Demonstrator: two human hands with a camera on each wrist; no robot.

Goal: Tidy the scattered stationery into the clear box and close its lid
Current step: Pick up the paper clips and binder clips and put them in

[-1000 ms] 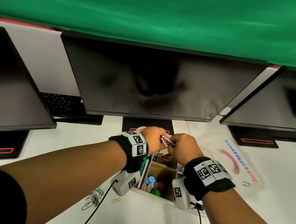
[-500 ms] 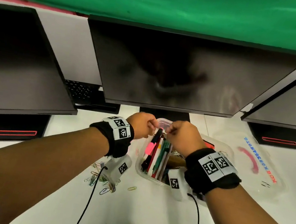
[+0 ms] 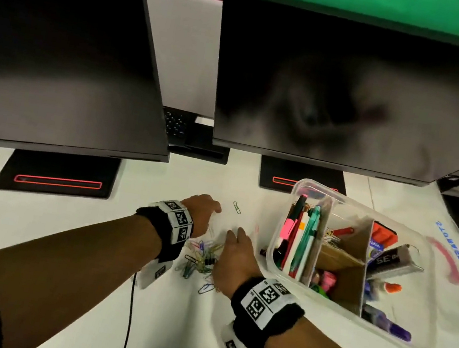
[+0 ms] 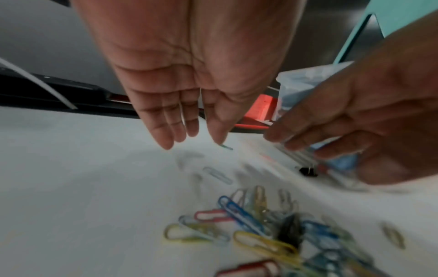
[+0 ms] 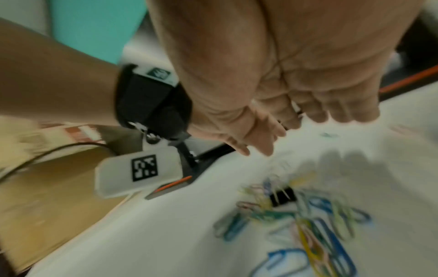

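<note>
Hovering over a heap of clips (image 3: 203, 255) on the white bench (image 3: 108, 245), both hands are spread loose with fingers straight and holding nothing. The left hand (image 3: 201, 210) is hanging palm down at the heap's far left side, its fingertips (image 4: 166, 142) pointing down at the bench but clear of it in the left wrist view. The right hand (image 3: 234, 260) is hanging at the heap's near right side, fingers wide and pointing toward the left hand, also above the surface.

The clips are lying in a coloured tangle between the two hands: blue, yellow, red and green ones, with a black binder clip (image 5: 283, 196) sitting among them. One green clip (image 3: 236, 207) is lying alone farther off, beyond the fingertips, and a blue one (image 3: 205, 288) is lying at the near edge of the heap. Another small black clip (image 4: 308, 171) is sitting on the bench just beside the box.

The clear box (image 3: 424, 343) is standing open to the right of the hands, well filled: pens (image 3: 299, 239) are lying in its left compartment, a cardboard divider (image 3: 341, 257) is splitting the middle, and markers and a glue stick are lying at the right. Its lid (image 3: 453, 269) is lying flat on the bench beyond the box's right side, blurred. Dark monitors (image 3: 341, 86) are standing along the far side of the bench.
</note>
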